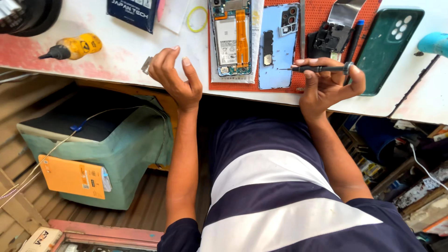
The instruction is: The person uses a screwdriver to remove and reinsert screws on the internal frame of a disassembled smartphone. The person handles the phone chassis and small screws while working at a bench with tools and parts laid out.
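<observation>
Screwdriver [317, 69] sits level in your right hand [326, 86], pinched between thumb and fingers at right of centre, its tip aimed left at the pale blue back cover [278, 46]. Keep that pinch light and roll it from the fingertips, I'd say, so the tip lands square. Your left hand [176, 77] hovers half-curled and empty at the counter [121, 56] edge, left of centre, just beside a small grey metal piece [146, 65]. Farther up on the red mat [317, 18] lies the opened phone [231, 39] with its orange ribbon cable, then a black camera frame [329, 37]. Dark green case [387, 46] crowds your right side; yellow-handled tool [74, 46] lies upper left.
</observation>
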